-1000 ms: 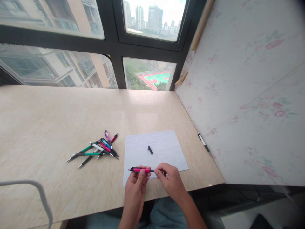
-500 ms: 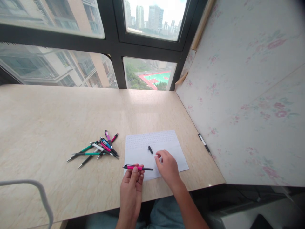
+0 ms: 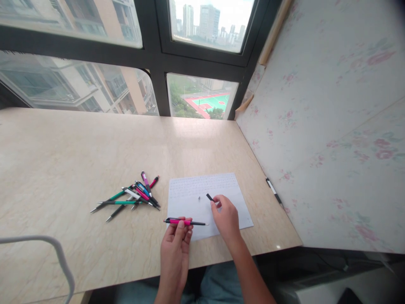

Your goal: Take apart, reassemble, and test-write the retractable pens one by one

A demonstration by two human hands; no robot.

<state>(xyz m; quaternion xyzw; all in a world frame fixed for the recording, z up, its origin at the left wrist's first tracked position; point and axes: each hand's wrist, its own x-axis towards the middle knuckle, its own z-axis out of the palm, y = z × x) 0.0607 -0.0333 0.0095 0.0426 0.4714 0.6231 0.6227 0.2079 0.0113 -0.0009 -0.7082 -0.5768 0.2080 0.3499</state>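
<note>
My left hand [image 3: 174, 251] is closed around a pink and black pen [image 3: 177, 221], held level over the near left part of a sheet of paper [image 3: 185, 211]. The pen's slim dark front end points right. Between the fingertips of my right hand [image 3: 226, 216] is a short black pen grip [image 3: 209, 196], partly hidden by the fingers. A tiny dark or metallic pen part [image 3: 199, 198] lies on the paper, left of the grip; its exact shape is too small to tell.
A loose heap of colored pens [image 3: 133, 197] lies left of the paper. One white and black pen [image 3: 274, 192] rests along the flowered wall [image 3: 335, 169] at right. A grey cable [image 3: 58, 253] curves over the table [image 3: 95, 143] at the near left. Windows stand behind.
My right hand has taken hold of the black grip and lifted it slightly right. The tiny part stays on the paper. My left hand keeps holding the pen almost unmoved.
</note>
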